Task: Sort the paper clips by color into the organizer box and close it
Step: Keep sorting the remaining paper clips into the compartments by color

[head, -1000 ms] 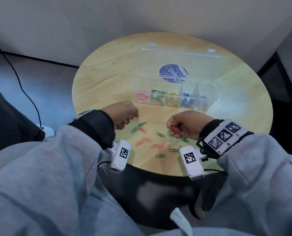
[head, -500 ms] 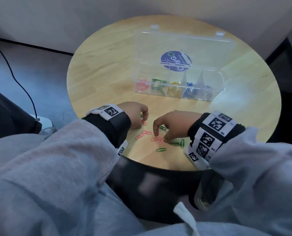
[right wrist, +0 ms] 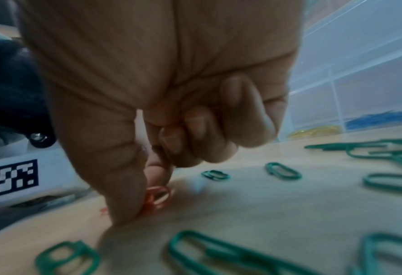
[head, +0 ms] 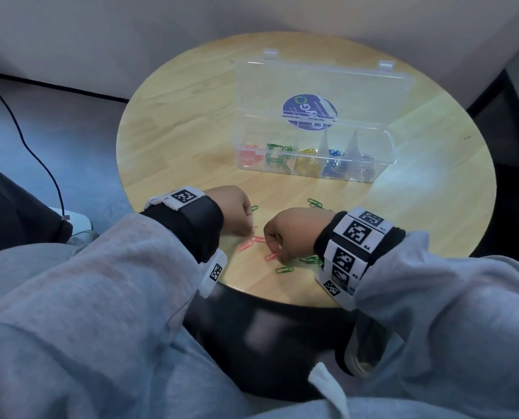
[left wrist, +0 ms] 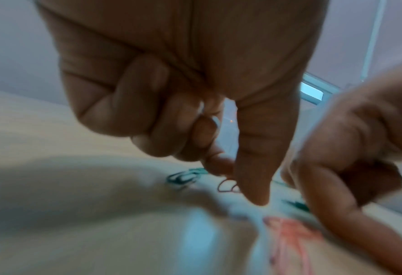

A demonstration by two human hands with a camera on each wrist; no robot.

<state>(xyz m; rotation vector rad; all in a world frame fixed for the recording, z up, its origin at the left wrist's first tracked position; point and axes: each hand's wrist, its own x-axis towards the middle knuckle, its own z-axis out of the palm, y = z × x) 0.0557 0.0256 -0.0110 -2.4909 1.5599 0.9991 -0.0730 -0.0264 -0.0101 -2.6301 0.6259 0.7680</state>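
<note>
Pale wood tops the round desk (head: 173, 140) in the head view, set against a light wall above a grey floor crossed by a dark cable (head: 31, 152). A clear organizer box (head: 315, 164) stands open on the far half, lid tipped back, its compartments holding red, green, yellow and blue clips; the rightmost one's contents are hard to make out. Near the front edge, both hands work among loose red paper clips (head: 246, 245) and green paper clips (head: 284, 270). Knuckles hide the fingertips of the left hand (head: 232, 211) and right hand (head: 294, 231), so neither grip can be read from above. Grey sleeves fill the foreground.

Left wrist view, blurred: the left hand's fingers are curled, thumb pointing down beside a red clip (left wrist: 227, 186) on the desk; whether thumb and forefinger have hold of it cannot be told. The right hand intrudes at the right edge.

Right wrist view: the right hand's thumb (right wrist: 122, 195) and forefinger close on a red clip (right wrist: 157, 198) lying against the desk, remaining fingers tucked in. Green clips lie scattered around, several cut off by the frame. The box wall shows behind.
</note>
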